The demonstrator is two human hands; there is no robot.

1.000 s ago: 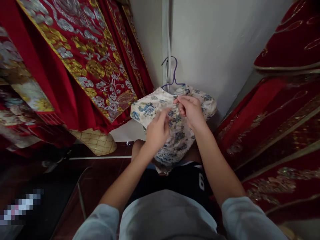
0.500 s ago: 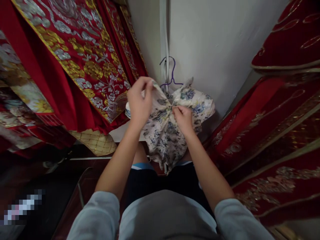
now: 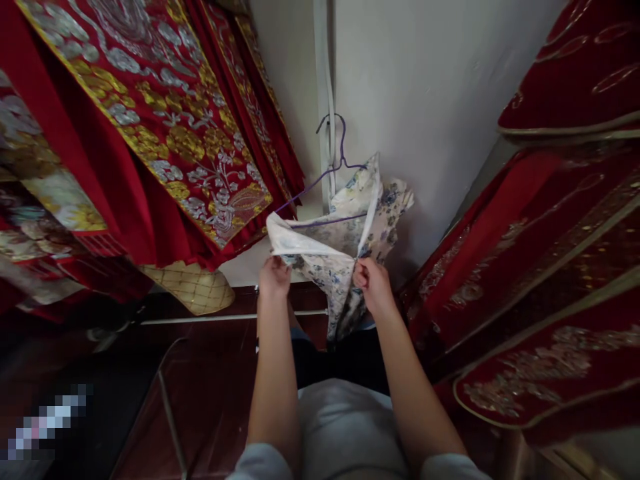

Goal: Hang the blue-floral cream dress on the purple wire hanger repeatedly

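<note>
A white floral blouse (image 3: 320, 273) with blue and yellow flowers hangs askew on a thin purple hanger (image 3: 320, 179). The hanger's left arm is bare down to its tip, where a corner of the blouse's neckline sits. Close below that corner, my left hand (image 3: 275, 275) has its fingers closed on the cloth edge. My right hand (image 3: 373, 283) pinches the front of the blouse at the low point of the neckline. The right shoulder of the blouse still covers part of the hanger.
Red embroidered garments (image 3: 190, 127) hang on the left, and more red ones (image 3: 545, 267) on the right. The hanger's hook is by a white vertical strip (image 3: 325, 73) on the pale wall (image 3: 425, 87). A metal bar (image 3: 235, 317) runs low over the dark red floor.
My left hand has moved down from the blouse's upper left side, drawing the neckline wide open. The hanger's left arm now shows. My right hand has shifted slightly lower and keeps its pinch.
</note>
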